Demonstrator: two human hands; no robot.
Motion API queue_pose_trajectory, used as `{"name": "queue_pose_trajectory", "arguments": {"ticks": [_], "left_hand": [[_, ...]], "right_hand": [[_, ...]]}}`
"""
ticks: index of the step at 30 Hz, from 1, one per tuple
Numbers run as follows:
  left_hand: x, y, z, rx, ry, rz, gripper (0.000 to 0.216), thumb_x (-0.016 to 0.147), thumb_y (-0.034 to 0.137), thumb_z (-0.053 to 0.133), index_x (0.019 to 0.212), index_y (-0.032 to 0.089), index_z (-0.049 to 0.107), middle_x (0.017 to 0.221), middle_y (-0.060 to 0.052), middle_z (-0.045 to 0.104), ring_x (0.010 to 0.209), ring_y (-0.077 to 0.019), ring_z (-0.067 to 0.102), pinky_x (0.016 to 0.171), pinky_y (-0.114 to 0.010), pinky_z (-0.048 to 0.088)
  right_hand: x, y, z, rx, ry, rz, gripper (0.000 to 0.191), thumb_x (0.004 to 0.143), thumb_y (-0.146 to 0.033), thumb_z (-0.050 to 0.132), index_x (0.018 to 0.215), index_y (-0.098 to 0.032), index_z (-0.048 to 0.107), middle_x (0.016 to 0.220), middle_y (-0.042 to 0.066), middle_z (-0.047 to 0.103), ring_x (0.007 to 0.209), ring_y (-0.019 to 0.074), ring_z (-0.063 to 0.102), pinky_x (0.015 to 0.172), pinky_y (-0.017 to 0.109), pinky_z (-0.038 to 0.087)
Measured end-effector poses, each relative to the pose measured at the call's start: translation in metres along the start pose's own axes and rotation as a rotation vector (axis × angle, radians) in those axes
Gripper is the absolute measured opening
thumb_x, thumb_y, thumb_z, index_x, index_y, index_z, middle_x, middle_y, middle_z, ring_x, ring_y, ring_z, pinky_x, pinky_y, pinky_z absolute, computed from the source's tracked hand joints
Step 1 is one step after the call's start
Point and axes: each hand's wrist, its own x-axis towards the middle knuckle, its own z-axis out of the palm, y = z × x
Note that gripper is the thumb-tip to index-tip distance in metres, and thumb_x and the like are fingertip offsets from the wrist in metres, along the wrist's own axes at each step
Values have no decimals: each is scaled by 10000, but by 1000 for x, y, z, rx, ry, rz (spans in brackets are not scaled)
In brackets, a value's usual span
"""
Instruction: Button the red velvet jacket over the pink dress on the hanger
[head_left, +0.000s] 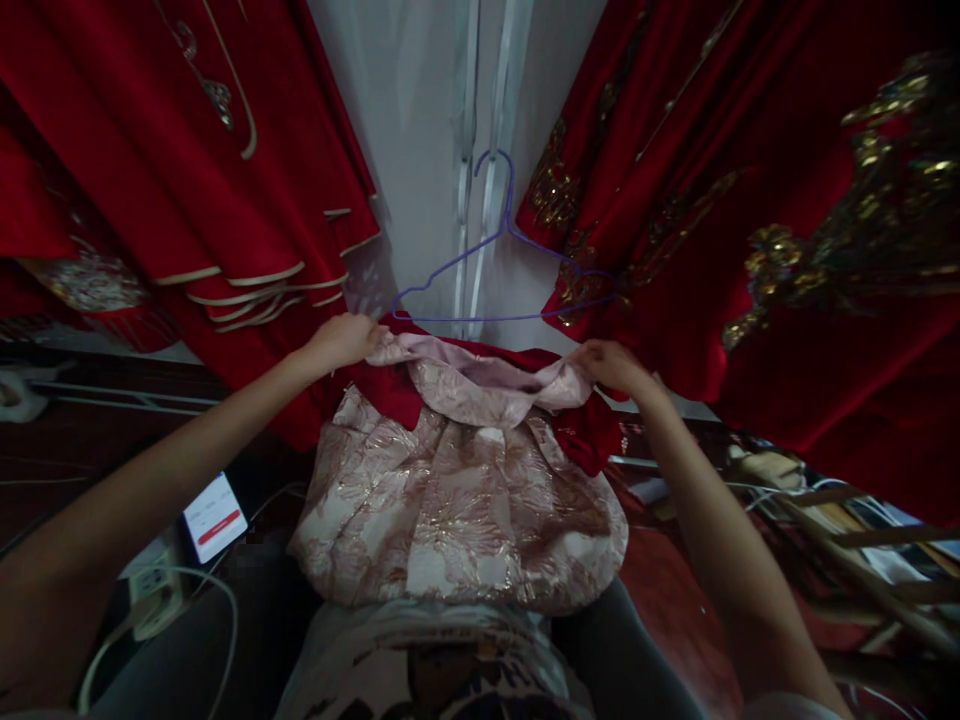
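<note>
A pink brocade skirt [465, 510] with gold threads lies across my lap, its gathered folds spreading toward me. My left hand [346, 342] grips one end of the skirt's waistband, and my right hand [611, 366] grips the other end. Between them the waistband sags a little and its plain pink lining shows. Red cloth [405, 395] hangs around and behind the waistband at both sides; whether it is joined to the skirt I cannot tell. Just beyond my hands is a purple wire hanger [480, 318] with nothing on it.
Red garments with pale trim [247, 200] hang at the left, and sequined red garments [825, 250] hang at the right. A lit phone [214, 518] and a power strip [156, 600] with a cable are beside my left leg. Wooden slats [847, 535] stand at the right.
</note>
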Motion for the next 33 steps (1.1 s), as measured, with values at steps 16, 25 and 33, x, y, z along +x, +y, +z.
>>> {"name": "queue_pose_trajectory", "arguments": {"ticks": [16, 25, 33], "left_hand": [[37, 96, 55, -136, 232, 584, 363, 979, 384, 408, 966, 216, 728, 1485, -49, 460, 1302, -265, 440, 1108, -558, 271], [-1, 90, 36, -152, 306, 566, 331, 985, 349, 412, 936, 213, 710, 1413, -32, 539, 1265, -220, 456, 1108, -484, 285], [-4, 89, 35, -147, 316, 570, 330, 985, 353, 419, 968, 215, 718, 1381, -41, 566, 1256, -223, 470, 1093, -481, 298]], "right_hand": [[2, -44, -22, -273, 314, -557, 173, 901, -302, 508, 924, -206, 650, 1419, 98, 522, 1421, 338, 316, 1134, 665, 90], [23, 41, -50, -405, 414, -308, 161, 865, -297, 535, 871, -199, 662, 1393, 142, 534, 1431, 328, 310, 1161, 622, 77], [22, 43, -53, -338, 439, -316, 214, 892, -327, 487, 941, -222, 666, 1383, 129, 551, 1388, 313, 382, 1159, 604, 118]]}}
